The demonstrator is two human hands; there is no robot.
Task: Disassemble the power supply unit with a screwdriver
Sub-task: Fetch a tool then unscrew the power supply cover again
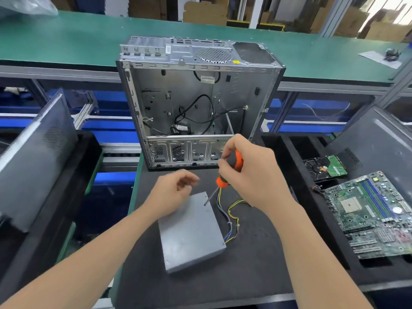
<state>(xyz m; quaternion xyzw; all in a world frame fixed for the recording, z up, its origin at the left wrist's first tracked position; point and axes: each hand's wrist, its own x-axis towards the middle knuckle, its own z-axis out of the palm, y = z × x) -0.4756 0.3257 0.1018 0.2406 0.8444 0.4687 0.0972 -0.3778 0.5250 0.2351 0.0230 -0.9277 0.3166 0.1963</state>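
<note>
While lying flat on black mat [256, 264], between both forearms: power supply unit [191, 233], grey, wire bundle [231, 219] trailing right. Left hand [174, 195]: over far-left corner, fingers loosely curled, nothing visibly held. Right hand [252, 175]: above far-right corner, grasping orange screwdriver [223, 181], tip on unit's top face.

Power supply unit [191, 233] before computer case [196, 103], motherboard [376, 215] right.

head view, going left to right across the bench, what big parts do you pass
grey side panel → power supply unit → hard drive → motherboard
</note>
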